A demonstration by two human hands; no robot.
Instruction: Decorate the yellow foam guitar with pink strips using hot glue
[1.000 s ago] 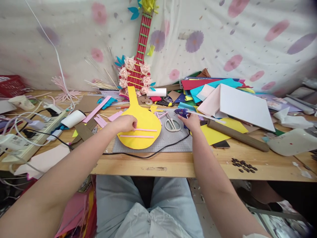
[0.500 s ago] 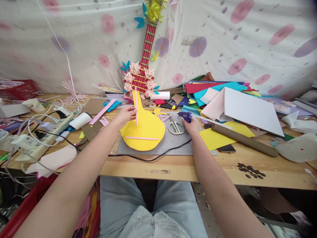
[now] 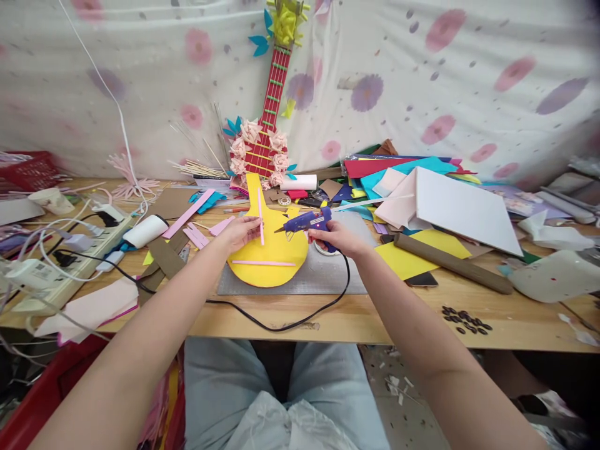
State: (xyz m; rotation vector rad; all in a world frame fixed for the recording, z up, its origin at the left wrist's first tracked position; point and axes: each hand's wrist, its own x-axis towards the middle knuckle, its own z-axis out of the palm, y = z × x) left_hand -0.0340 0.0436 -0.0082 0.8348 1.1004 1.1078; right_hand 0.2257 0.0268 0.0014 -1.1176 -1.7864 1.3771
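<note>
A yellow pear-shaped cutout with a narrow neck [image 3: 285, 247] lies on the grey cutting mat [image 3: 328, 284]. One pink strip [image 3: 263, 263] runs across its lower part. My left hand [image 3: 242, 234] is closed, thumb and fingertips pinching a second pink strip [image 3: 260, 219] that points lengthwise along the cutout. In my right hand [image 3: 338, 236] is a blue glue gun [image 3: 307, 220] with a white glue stick [image 3: 370, 201] out of its back. Its nozzle points left, over the cutout and a short way from the strip in my left hand. Scissors beneath my right hand are mostly hidden.
A red model guitar with paper flowers [image 3: 260, 150] leans on the curtain. The gun's black cord [image 3: 276, 328] loops along the front edge. A power strip [image 3: 60, 269] stands left; foam sheets [image 3: 462, 212], a brown roll [image 3: 452, 262] and small dark pieces [image 3: 466, 320] lie right.
My right hand has lifted the glue gun off the mat's right side and brought it left over the cutout, its cord trailing. My left hand still pinches the strip, now slightly lower.
</note>
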